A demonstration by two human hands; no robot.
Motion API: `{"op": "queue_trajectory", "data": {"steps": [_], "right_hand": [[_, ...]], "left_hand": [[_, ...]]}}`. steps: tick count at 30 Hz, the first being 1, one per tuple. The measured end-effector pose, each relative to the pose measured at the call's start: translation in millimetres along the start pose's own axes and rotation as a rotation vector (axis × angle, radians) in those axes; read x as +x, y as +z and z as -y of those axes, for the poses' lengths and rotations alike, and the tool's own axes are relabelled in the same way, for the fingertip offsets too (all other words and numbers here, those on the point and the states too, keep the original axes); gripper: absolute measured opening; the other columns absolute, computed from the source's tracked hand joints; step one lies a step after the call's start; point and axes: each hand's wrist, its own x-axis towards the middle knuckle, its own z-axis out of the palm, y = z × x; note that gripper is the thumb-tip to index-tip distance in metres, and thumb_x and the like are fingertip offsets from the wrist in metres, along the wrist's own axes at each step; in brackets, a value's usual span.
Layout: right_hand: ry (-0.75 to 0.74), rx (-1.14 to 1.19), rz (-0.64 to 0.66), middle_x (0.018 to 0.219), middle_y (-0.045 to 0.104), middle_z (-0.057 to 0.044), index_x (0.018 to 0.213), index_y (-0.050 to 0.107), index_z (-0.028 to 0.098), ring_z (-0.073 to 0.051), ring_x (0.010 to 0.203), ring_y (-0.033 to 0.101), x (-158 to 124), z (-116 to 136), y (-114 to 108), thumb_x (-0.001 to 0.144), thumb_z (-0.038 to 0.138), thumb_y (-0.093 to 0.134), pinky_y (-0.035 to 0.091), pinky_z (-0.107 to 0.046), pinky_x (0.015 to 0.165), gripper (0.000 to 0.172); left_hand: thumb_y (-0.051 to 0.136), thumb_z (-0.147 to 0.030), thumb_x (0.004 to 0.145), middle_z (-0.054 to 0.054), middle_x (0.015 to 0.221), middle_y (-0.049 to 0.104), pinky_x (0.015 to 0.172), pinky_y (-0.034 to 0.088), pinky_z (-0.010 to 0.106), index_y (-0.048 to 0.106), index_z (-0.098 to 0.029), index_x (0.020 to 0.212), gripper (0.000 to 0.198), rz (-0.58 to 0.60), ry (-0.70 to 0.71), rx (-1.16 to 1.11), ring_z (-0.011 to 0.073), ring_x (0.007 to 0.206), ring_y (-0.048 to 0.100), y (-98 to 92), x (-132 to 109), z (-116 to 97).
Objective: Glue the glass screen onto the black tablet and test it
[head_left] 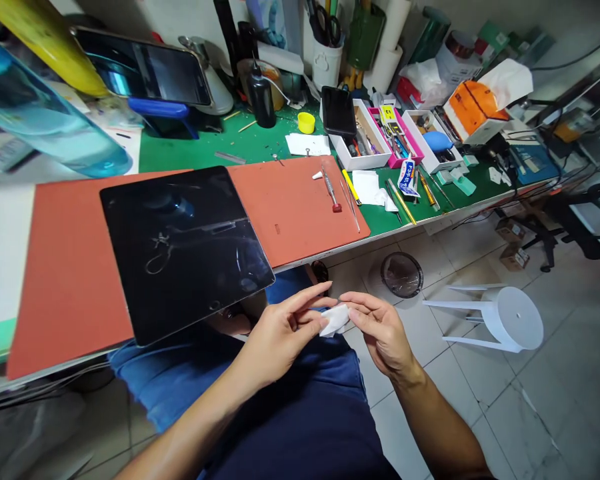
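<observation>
A small folded white tissue (335,320) is pinched between my two hands, above my lap and in front of the bench edge. My left hand (287,330) grips its left side between thumb and fingers. At the opposite side, the thumb and fingertips of my right hand (380,327) close on the tissue. Nearest to my left hand lies a tablet (185,247) with a dark, glossy screen, its near corner jutting past the bench edge. It rests on an orange-red mat (300,207). A red-ended screwdriver (331,190) and tweezers (350,203) lie on the mat's right part.
Tool-filled boxes (363,157) stand along the back, beside an orange tissue pack (473,110). A phone (147,70) leans on a blue stand at left, near a large blue bottle (50,110). On the floor are a white stool (517,319) and a bin (401,274).
</observation>
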Motion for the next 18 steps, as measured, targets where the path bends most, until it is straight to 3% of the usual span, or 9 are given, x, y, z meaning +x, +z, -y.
{"op": "queue_trajectory", "data": {"steps": [5, 13, 15, 18], "right_hand": [[-0.030, -0.082, 0.010, 0.101, 0.085, -0.007, 0.113, 0.084, 0.024, -0.023, 0.088, 0.077, -10.2, -2.1, 2.6, 0.076, 0.043, 0.097, 0.061, -0.037, 0.085, 0.043], [-0.150, -0.260, -0.080, 0.099, 0.085, -0.008, 0.109, 0.084, 0.026, -0.026, 0.088, 0.079, -35.7, 1.3, 11.7, 0.081, 0.048, 0.094, 0.064, -0.038, 0.080, 0.037], [-0.176, -0.285, -0.084, 0.100, 0.085, -0.008, 0.110, 0.084, 0.027, -0.028, 0.092, 0.080, -41.7, 0.4, 12.8, 0.083, 0.047, 0.093, 0.064, -0.039, 0.083, 0.034], [-0.206, -0.322, -0.109, 0.101, 0.085, -0.009, 0.109, 0.085, 0.027, -0.028, 0.093, 0.080, -49.4, -3.5, 11.7, 0.084, 0.048, 0.092, 0.065, -0.041, 0.086, 0.033]], "left_hand": [[0.090, -0.041, 0.085, 0.014, 0.137, 0.078, 0.100, 0.062, 0.040, 0.066, -0.022, 0.149, 0.071, 0.034, -0.035, -0.136, 0.0268, 0.108, 0.080, 1.5, -7.5, 0.8], [0.098, -0.033, 0.078, 0.015, 0.131, 0.081, 0.107, 0.060, 0.040, 0.078, -0.020, 0.132, 0.059, 0.114, -0.096, -0.376, 0.0295, 0.119, 0.078, 3.7, -21.7, 0.4], [0.098, -0.037, 0.078, 0.014, 0.125, 0.083, 0.104, 0.060, 0.037, 0.081, -0.020, 0.127, 0.054, 0.098, -0.080, -0.350, 0.0280, 0.115, 0.079, 6.4, -24.8, 1.7], [0.094, -0.044, 0.081, 0.009, 0.103, 0.086, 0.087, 0.059, 0.032, 0.087, -0.020, 0.107, 0.037, 0.013, 0.021, -0.183, 0.0231, 0.092, 0.078, 12.9, -29.5, 4.3]]}}
